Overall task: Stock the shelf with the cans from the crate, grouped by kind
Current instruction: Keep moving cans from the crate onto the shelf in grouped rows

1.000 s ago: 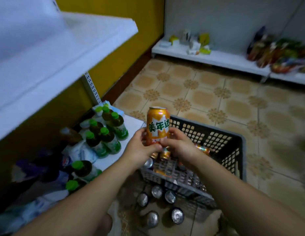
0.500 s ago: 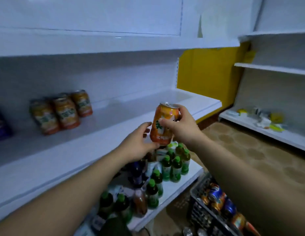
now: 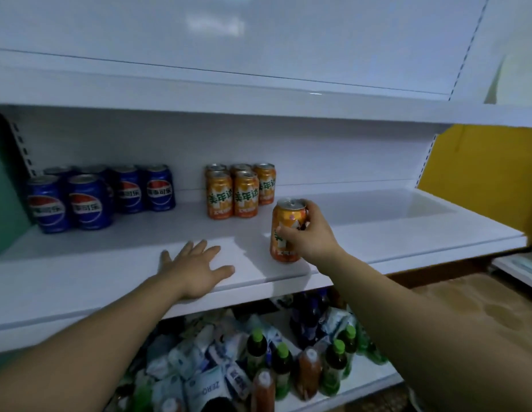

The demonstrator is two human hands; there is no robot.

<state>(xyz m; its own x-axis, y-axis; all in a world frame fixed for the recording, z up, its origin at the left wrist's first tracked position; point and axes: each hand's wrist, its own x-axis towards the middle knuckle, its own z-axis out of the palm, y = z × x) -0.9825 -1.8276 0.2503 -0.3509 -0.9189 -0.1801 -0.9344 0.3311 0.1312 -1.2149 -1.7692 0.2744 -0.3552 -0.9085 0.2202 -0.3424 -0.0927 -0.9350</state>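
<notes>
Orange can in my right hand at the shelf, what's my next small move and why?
Probably move the orange metal drink can in your right hand back and left, standing it beside the group of matching orange cans: they sit apart from the blue cola cans, with bare white shelf alongside.

Yellow wall [image 3: 473, 173] at right, dark green panel [image 3: 3, 188] at left, tan patterned floor [image 3: 467, 301] lower right, dim light

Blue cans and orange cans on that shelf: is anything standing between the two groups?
Nothing. The head view shows only bare white shelf between the blue cans and the orange cans.
</notes>
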